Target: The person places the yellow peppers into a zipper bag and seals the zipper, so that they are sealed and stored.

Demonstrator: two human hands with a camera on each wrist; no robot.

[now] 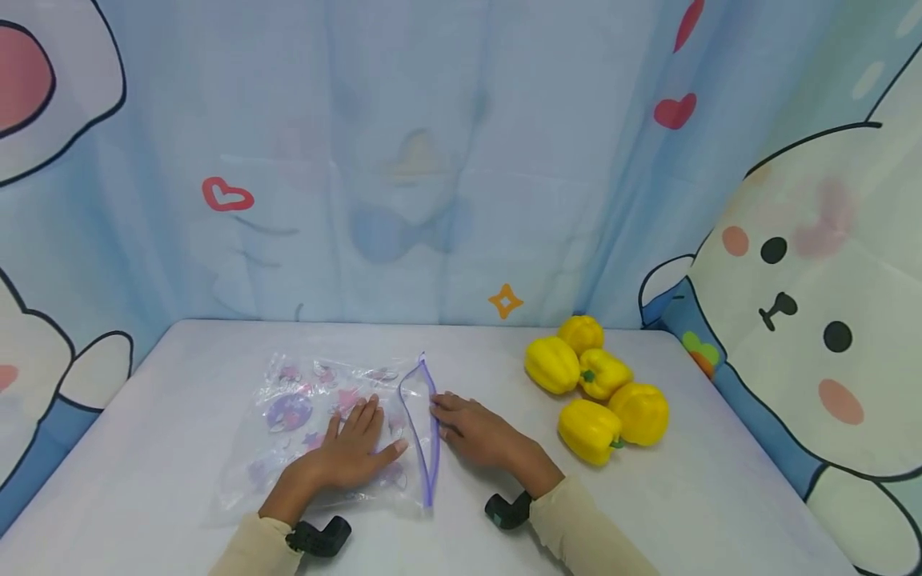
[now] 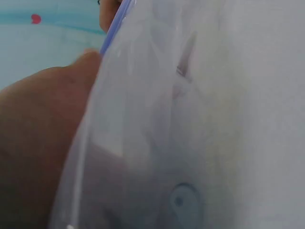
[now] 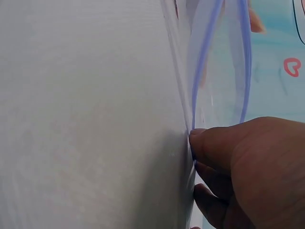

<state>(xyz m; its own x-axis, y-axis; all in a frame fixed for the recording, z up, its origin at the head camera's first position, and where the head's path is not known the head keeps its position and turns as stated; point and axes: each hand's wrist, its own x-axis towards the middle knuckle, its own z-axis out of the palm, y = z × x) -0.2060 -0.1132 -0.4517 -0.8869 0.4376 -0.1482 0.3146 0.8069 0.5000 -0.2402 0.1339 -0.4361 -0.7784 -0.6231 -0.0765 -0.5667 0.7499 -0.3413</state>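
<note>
A clear zip bag (image 1: 295,456) with printed pink and purple pictures lies flat on the white table. Its mouth, edged by a purple zip strip (image 1: 435,456), faces right and gapes. My left hand (image 1: 349,452) rests palm down on top of the bag with its fingers spread, the thumb pointing toward the mouth. In the left wrist view the bag's film (image 2: 143,95) runs alongside that hand. At the outer lip of the mouth, my right hand (image 1: 479,432) has its thumb and fingertips on the edge. The right wrist view shows them pinching the lip beside the purple strip (image 3: 202,62).
Several yellow bell peppers (image 1: 591,432) sit in a group at the right of the table (image 1: 684,512). Behind the table hangs a light blue curtain (image 1: 432,160) with cartoon prints. Dark wrist cameras (image 1: 507,510) are on both wrists, over beige sleeves (image 1: 591,528).
</note>
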